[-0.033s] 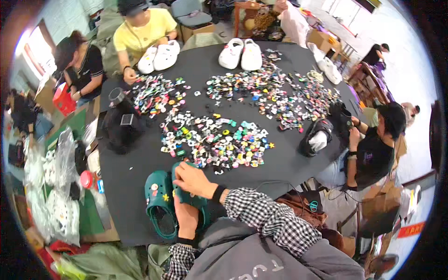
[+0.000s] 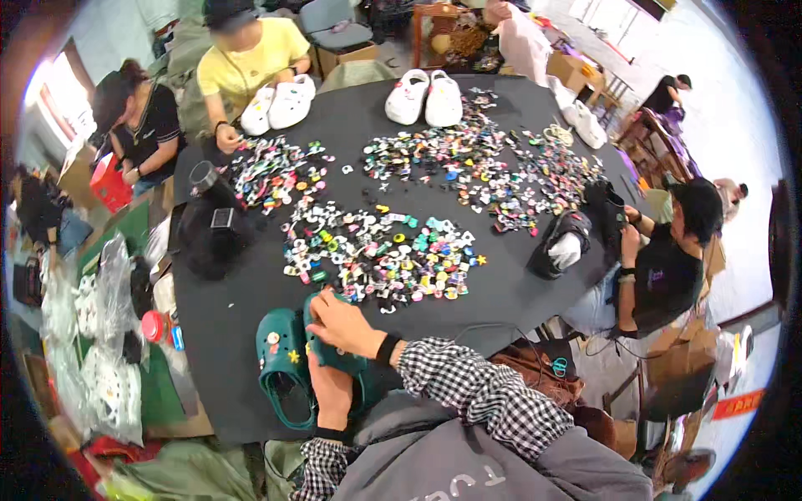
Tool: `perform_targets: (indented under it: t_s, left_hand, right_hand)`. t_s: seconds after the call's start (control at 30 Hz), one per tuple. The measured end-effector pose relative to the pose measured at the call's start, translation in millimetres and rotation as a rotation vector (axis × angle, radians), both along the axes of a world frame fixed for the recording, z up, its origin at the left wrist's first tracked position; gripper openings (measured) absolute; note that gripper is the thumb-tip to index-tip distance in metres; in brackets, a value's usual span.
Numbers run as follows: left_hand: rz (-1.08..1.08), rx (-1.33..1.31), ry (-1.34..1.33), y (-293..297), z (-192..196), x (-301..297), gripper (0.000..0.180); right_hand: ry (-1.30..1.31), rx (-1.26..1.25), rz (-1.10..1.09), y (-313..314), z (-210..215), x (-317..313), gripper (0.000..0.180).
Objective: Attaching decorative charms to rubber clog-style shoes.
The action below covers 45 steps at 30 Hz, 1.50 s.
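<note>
At the near edge of the table, one dark green clog [image 2: 351, 357] is gripped from below by my left hand [image 2: 332, 388]. Across the toe of that same clog lies my right hand [image 2: 347, 324], its fingers bent and pressed onto the upper; whether a small charm is under the fingertips is hidden. Close on the left, a matching green clog [image 2: 281, 351] rests on the table with a few charms on it, one a yellow star. Just beyond my hands spreads a loose pile of small colourful shoe charms [image 2: 384, 255].
More charm heaps [image 2: 443, 159] cover the far side of the black table [image 2: 225, 351]. White clogs [image 2: 426, 98] stand along the far edge, and a black shoe [image 2: 565, 244] lies at right. A red-lidded jar [image 2: 154, 326] is off to the left. Several people work around the table.
</note>
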<state>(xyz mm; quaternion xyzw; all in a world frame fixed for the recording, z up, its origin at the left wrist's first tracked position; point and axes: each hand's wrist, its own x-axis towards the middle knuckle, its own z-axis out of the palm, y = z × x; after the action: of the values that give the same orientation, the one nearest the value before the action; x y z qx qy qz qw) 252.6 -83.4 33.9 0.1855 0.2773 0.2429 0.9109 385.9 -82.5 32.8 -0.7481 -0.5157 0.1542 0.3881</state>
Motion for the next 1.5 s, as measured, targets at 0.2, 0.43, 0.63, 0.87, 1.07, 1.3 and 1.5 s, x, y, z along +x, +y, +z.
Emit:
perform_targets:
  t_s: [0.2, 0.43, 0.63, 0.87, 1.07, 1.3, 1.5]
  left_hand:
    - [-0.003, -0.03, 0.142, -1.0, -11.1, -1.3, 0.053]
    - [0.021, -0.036, 0.281, 1.2, -34.4, -8.4, 0.051]
    - [0.006, -0.047, 0.322, 3.2, -31.6, -9.5, 0.038]
    - [0.057, -0.026, 0.243, 1.7, -29.6, -4.8, 0.031]
    - [0.082, 0.002, 0.292, 9.9, -53.7, -8.8, 0.035]
    - [0.031, -0.023, 0.153, 7.1, -37.1, -6.8, 0.046]
    - [0.08, -0.06, 0.209, 4.0, -49.1, -12.7, 0.036]
  right_hand:
    - [-0.338, -0.273, 0.035, -7.0, 1.7, -1.7, 0.023]
    - [-0.335, -0.242, 0.273, 0.3, -3.2, 15.1, 0.015]
    - [0.042, -0.107, 0.303, -8.8, -22.3, 34.7, 0.03]
    - [0.141, 0.038, 0.234, -17.0, -23.5, 34.2, 0.032]
    - [0.192, 0.091, 0.268, -18.9, -24.2, 42.2, 0.031]
    - [0.627, -0.13, 0.376, -16.0, -22.6, 49.2, 0.035]
    - [1.139, 0.135, 0.152, -30.8, -29.8, 49.9, 0.034]
